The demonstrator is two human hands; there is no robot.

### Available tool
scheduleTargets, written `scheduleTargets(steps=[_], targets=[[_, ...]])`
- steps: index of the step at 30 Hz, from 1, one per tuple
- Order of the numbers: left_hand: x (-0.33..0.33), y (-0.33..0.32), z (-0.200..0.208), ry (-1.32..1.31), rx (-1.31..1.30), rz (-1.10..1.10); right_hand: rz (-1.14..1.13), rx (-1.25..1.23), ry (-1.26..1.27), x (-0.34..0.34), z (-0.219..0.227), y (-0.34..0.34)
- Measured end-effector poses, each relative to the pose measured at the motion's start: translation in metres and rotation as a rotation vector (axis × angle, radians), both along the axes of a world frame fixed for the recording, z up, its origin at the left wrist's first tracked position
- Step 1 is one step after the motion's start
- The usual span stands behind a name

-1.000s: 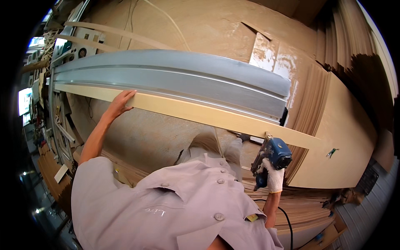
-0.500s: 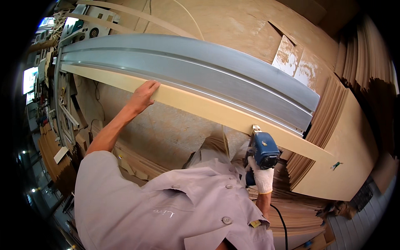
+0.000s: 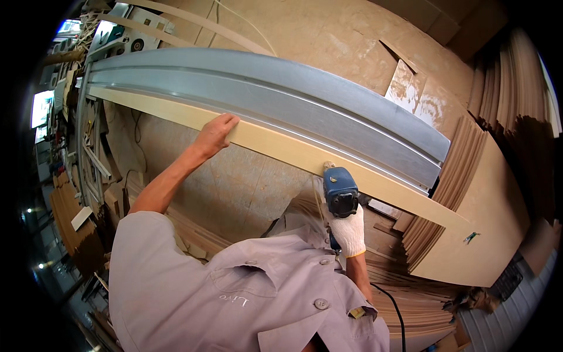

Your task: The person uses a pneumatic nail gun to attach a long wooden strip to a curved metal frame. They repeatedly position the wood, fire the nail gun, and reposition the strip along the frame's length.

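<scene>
Metal bed (image 3: 264, 97), grooved lengthwise, stretches from upper left to the right. At its right end sits a stack of brown sheets (image 3: 422, 237). The long pale board (image 3: 281, 145) runs along the bed's near edge, its right end over the stack. A blue power tool (image 3: 341, 190) has its nose at the board's near edge. The gloved right hand (image 3: 349, 232) wraps the tool's handle; the bare left hand (image 3: 217, 136) clasps the board, fingers bent.

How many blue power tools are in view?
1: the blue power tool in the gloved right grip, its tip at the pale board. Others may be hidden.
</scene>
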State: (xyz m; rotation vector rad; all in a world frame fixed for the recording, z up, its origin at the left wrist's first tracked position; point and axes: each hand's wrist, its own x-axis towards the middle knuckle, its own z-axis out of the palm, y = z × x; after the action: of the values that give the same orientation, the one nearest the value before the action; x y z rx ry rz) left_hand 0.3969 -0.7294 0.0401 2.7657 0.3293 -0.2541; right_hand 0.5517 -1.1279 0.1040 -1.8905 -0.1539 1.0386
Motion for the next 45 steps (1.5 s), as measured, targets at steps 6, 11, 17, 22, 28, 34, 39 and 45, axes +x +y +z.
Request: scheduleTargets(steps=[6, 11, 17, 22, 28, 34, 39, 45], targets=[[-0.005, 0.006, -0.008, 0.056, 0.021, -0.023, -0.011, -0.029, 0.010, -0.002, 0.002, 0.010], [-0.004, 0.006, -0.007, 0.071, 0.030, -0.031, -0.013, -0.011, -0.096, -0.006, -0.005, 0.009], [-0.003, 0.005, -0.005, 0.043, 0.030, -0.038, -0.232, -0.005, -0.113, 0.004, 0.004, -0.028], [-0.002, 0.004, -0.005, 0.045, 0.042, -0.029, -0.222, -0.089, -0.156, 0.021, -0.003, -0.072], [-0.004, 0.006, -0.003, 0.054, 0.029, -0.033, -0.336, -0.049, -0.033, 0.035, -0.015, -0.127], [-0.002, 0.013, -0.007, 0.086, 0.043, -0.046, -0.440, -0.027, 0.071, 0.053, 0.009, -0.151], [-0.005, 0.010, -0.001, 0.125, 0.044, -0.034, -0.482, -0.032, 0.111, 0.066, 0.019, -0.173], [-0.005, 0.014, -0.008, 0.095, 0.056, -0.051, -0.583, 0.008, 0.075, 0.073, -0.001, -0.222]])
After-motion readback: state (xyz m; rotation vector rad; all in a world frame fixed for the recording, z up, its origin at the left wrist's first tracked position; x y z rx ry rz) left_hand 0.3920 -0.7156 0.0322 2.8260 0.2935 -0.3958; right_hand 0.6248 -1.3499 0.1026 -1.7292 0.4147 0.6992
